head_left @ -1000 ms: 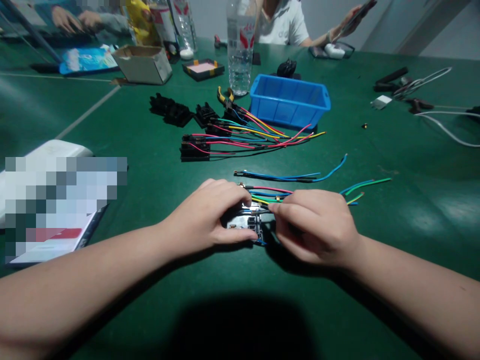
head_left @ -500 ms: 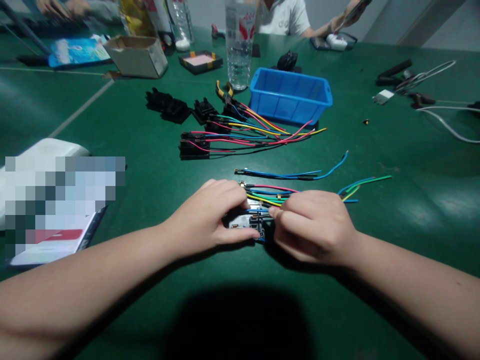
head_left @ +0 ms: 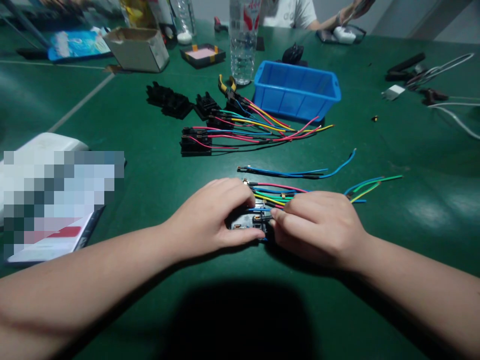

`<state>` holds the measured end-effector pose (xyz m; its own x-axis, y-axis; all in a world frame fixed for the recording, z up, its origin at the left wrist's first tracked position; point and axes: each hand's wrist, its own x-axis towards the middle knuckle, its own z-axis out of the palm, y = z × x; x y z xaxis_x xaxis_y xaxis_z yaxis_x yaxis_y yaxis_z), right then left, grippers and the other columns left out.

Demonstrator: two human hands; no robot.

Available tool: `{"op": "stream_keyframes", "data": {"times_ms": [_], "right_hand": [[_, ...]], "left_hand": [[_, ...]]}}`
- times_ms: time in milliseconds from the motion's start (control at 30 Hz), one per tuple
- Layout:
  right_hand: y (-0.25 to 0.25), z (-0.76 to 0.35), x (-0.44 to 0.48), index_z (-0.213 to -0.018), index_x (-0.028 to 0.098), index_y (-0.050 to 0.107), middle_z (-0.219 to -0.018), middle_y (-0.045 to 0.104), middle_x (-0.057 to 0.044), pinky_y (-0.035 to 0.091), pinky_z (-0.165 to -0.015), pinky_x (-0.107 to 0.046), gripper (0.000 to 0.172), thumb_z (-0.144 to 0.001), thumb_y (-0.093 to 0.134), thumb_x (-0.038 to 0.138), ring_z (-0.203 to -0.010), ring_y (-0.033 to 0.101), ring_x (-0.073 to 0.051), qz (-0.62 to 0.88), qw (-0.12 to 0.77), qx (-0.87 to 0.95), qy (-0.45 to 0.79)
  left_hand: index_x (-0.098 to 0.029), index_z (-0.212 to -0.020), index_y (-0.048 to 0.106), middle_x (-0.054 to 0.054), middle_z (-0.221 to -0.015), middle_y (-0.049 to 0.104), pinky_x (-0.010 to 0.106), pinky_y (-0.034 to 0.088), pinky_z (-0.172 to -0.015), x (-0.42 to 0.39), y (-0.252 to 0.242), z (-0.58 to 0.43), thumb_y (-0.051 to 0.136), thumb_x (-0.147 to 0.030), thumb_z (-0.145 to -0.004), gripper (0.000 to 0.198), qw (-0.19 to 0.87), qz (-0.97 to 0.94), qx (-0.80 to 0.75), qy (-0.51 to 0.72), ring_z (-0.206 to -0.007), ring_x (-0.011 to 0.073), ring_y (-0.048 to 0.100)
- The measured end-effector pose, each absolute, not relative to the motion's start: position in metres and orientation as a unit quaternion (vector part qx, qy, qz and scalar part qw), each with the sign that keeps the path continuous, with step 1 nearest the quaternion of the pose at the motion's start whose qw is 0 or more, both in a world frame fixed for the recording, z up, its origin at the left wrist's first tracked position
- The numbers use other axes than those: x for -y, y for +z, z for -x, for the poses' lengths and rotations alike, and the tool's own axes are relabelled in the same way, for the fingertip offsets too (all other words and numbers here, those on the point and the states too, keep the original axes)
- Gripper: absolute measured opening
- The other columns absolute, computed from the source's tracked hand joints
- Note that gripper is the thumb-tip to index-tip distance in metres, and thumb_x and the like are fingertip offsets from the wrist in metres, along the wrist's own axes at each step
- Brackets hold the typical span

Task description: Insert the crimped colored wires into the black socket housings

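The connector [head_left: 250, 223] sat low on the table [head_left: 150, 190], near centre, gripped between both hands. My left hand [head_left: 210, 215] was closed over it from 9 o'clock, fingers curled across the top and thumb along the near edge. My right hand [head_left: 318, 227] came in from 3 o'clock with its fingers pinched narrow at the connector's right edge. I judged they held one of the wires [head_left: 277, 191] there, though the fingers hid which one. Those wires, pink, blue, yellow and green, fanned out toward 2 o'clock.

Just beyond, at 12 o'clock, lay loose blue leads [head_left: 300, 174]. Green and yellow ends [head_left: 375, 181] stuck out past my right hand at 2 o'clock.

Farther up at 11 o'clock was a stack of wired blocks [head_left: 195, 142], which looked finished to me. Past them sat bare blocks [head_left: 168, 100] with no wires showing, so I reckoned several were left to fill.

A bin [head_left: 296, 92] stood at 1 o'clock, with pliers [head_left: 227, 85] and a bottle [head_left: 243, 45] to its left. A box [head_left: 137, 47] stood toward 10 o'clock. A booklet [head_left: 48, 240] lay at 9 o'clock, and another person's shirt [head_left: 285, 12] showed across the table.
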<state>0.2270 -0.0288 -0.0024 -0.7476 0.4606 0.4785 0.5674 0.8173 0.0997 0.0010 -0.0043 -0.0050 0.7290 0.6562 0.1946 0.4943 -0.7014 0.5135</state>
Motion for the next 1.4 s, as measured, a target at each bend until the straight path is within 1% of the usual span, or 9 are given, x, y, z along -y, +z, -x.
{"op": "stream_keyframes", "data": {"times_ms": [233,333,433,500,600,700,833,1000,1400], "right_hand": [[-0.0038,-0.2269,0.0308,-0.089,0.023,0.067,-0.068,0.066,0.0,0.031,-0.051,-0.031,0.021,-0.095,0.047,0.021,-0.057,0.052,-0.014,0.287,0.202,0.931,-0.101],[-0.0039,-0.2264,0.0305,-0.086,0.022,0.066,-0.067,0.066,0.0,0.03,-0.05,-0.031,0.018,-0.094,0.05,0.02,-0.056,0.052,-0.014,0.283,0.209,0.931,-0.098],[-0.0037,-0.2261,0.0301,-0.079,0.022,0.065,-0.066,0.066,0.0,0.03,-0.05,-0.031,0.021,-0.094,0.05,0.021,-0.055,0.051,-0.013,0.284,0.208,0.931,-0.097],[-0.0038,-0.2261,0.0304,-0.078,0.022,0.065,-0.067,0.066,0.0,0.031,-0.05,-0.031,0.023,-0.095,0.05,0.021,-0.055,0.052,-0.013,0.285,0.211,0.93,-0.094],[-0.0041,-0.2264,0.0312,-0.078,0.021,0.065,-0.068,0.066,-0.001,0.031,-0.05,-0.031,0.022,-0.094,0.05,0.021,-0.056,0.052,-0.014,0.285,0.218,0.93,-0.085],[-0.0039,-0.2266,0.0317,-0.076,0.021,0.064,-0.069,0.066,-0.001,0.032,-0.05,-0.032,0.022,-0.094,0.05,0.02,-0.057,0.052,-0.015,0.287,0.219,0.93,-0.07],[-0.003,-0.2267,0.0316,-0.077,0.02,0.064,-0.071,0.067,-0.002,0.033,-0.051,-0.032,0.022,-0.094,0.05,0.019,-0.057,0.053,-0.015,0.282,0.222,0.932,-0.057],[-0.0029,-0.2268,0.0316,-0.079,0.019,0.066,-0.072,0.068,-0.002,0.032,-0.052,-0.032,0.02,-0.092,0.05,0.017,-0.059,0.053,-0.015,0.279,0.226,0.931,-0.057],[-0.0043,-0.2275,0.031,-0.08,0.018,0.068,-0.074,0.068,-0.002,0.027,-0.051,-0.032,0.024,-0.095,0.049,0.02,-0.058,0.051,-0.014,0.284,0.208,0.933,-0.07]], "left_hand": [[-0.017,-0.099,0.055,0.004,-0.092,0.063,0.03,0.044,-0.074,0.0049,-0.0071,0.0011,0.066,-0.045,-0.084,0.033,0.203,-0.907,-0.312,0.195,-0.084,0.0186,0.056],[-0.018,-0.099,0.055,0.005,-0.094,0.063,0.03,0.045,-0.075,0.005,-0.0074,0.0019,0.065,-0.047,-0.085,0.034,0.207,-0.906,-0.311,0.197,-0.086,0.019,0.057],[-0.017,-0.098,0.056,0.004,-0.092,0.063,0.031,0.046,-0.075,0.0065,-0.0058,0.0012,0.066,-0.045,-0.084,0.033,0.207,-0.905,-0.309,0.206,-0.086,0.0191,0.057],[-0.017,-0.097,0.056,0.005,-0.093,0.063,0.032,0.046,-0.079,0.0083,-0.0041,0.0012,0.065,-0.039,-0.085,0.027,0.21,-0.902,-0.3,0.23,-0.088,0.0192,0.057],[-0.016,-0.096,0.058,0.006,-0.095,0.064,0.033,0.046,-0.085,0.0107,-0.0021,0.0027,0.055,-0.016,-0.085,0.011,0.22,-0.89,-0.276,0.288,-0.091,0.0183,0.057],[-0.017,-0.09,0.063,0.006,-0.091,0.066,0.032,0.046,-0.08,0.0115,-0.0011,0.005,0.048,-0.005,-0.078,0.023,0.204,-0.889,-0.267,0.312,-0.087,0.0174,0.057],[-0.02,-0.088,0.07,0.006,-0.087,0.067,0.033,0.046,-0.074,0.0115,-0.0006,0.0069,0.048,-0.007,-0.078,0.027,0.174,-0.896,-0.268,0.307,-0.081,0.0176,0.057],[-0.02,-0.088,0.073,0.007,-0.086,0.068,0.033,0.046,-0.071,0.0111,-0.0018,0.0073,0.049,-0.009,-0.081,0.028,0.155,-0.904,-0.26,0.303,-0.08,0.0182,0.058],[-0.018,-0.087,0.073,0.006,-0.089,0.066,0.029,0.046,-0.075,0.0074,-0.0027,0.0063,0.047,-0.007,-0.084,0.029,0.184,-0.899,-0.267,0.293,-0.083,0.0163,0.059]]}}
